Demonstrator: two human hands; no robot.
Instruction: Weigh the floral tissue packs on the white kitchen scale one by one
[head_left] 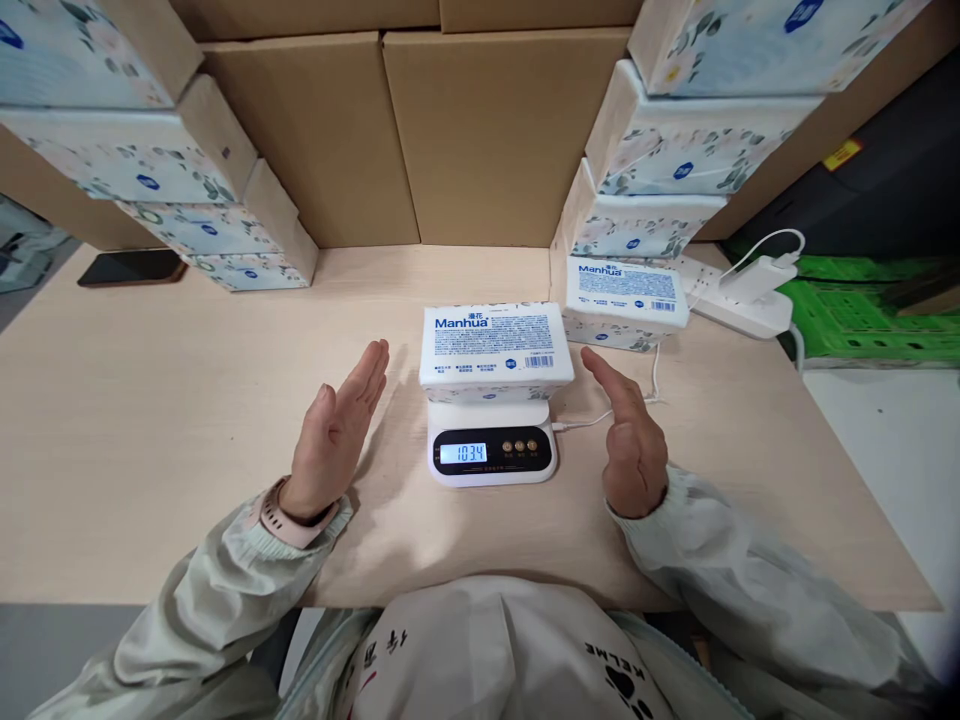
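Observation:
A tissue pack (495,350) marked Manhua rests on the white digital kitchen scale (491,477), whose lit display reads 103.4. To the left of the pack is my left hand (335,430), palm turned inward and fingers stretched out straight, touching nothing. On the other side my right hand (628,430) is held the same way, its fingers extended and apart from the pack. Just behind it lies another tissue pack (626,300), label up. The scale's pan is mostly covered by the pack on it.
Stacks of tissue packs (172,150) rise at back left and at back right (675,140), before cardboard boxes (480,140). A black phone (133,267) lies far left. A white power strip (742,300) sits at right; a thin cable (589,422) runs to the scale.

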